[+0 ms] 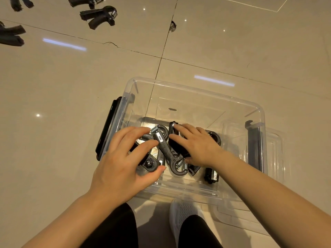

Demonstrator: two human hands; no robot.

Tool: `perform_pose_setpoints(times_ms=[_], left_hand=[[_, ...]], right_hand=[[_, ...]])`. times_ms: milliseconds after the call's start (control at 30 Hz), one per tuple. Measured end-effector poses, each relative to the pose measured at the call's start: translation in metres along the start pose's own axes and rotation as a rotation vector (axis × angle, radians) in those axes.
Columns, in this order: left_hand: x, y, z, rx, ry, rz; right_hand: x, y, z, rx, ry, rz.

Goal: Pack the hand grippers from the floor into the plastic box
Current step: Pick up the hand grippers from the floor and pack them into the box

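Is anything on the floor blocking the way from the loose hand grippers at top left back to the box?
Nothing visible does. The nearest hand gripper on the floor and the plastic box have only bare tile between them. The box is open-topped, with its far half free of grippers.

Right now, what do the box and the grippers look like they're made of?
Box: clear, glossy hard plastic; the floor tiles show through its walls. Grippers: matte black handles, probably plastic or rubber, with a ribbed texture on the ones still on the floor; the shiny coiled springs look like bare metal.
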State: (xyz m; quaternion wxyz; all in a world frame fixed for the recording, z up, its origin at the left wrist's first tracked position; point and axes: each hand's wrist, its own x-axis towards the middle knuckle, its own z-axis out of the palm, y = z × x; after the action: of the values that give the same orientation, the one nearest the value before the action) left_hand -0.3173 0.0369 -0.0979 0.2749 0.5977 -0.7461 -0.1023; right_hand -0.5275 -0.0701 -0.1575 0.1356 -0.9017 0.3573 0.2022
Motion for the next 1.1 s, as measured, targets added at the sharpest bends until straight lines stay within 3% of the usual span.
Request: perform_pose_setpoints(times_ms=[200,367,600,933,1033,1100], left_hand=[[0.001,0.001,-0.001,0.009,-0.022,-0.016],[0.001,0.002,-0.001,0.015,-0.015,-0.017],[0.0,0.002,0.0,0.022,-0.019,-0.01],[0.001,0.001,0.001,0.02,-0.027,-0.015],[0.002,0.002,-0.001,-0.047,-0.027,-0.035],[0.003,0.002,-0.005,-0.153,0.002,-0.061]], right_hand=[[0.02,-0.001,0.0,-0.067,-0.12,0.018],[0.021,-0.011,-0.001,-0.124,-0.026,0.015],[0.012,-0.004,0.004,-0.043,-0.012,0.319],[0.007,-0.003,0.003,-0.055,0.025,0.322],[0.003,-0.001,-0.004,0.025,-0.009,0.366],[-0.007,-0.001,-0.016,0.225,0.002,0.359]])
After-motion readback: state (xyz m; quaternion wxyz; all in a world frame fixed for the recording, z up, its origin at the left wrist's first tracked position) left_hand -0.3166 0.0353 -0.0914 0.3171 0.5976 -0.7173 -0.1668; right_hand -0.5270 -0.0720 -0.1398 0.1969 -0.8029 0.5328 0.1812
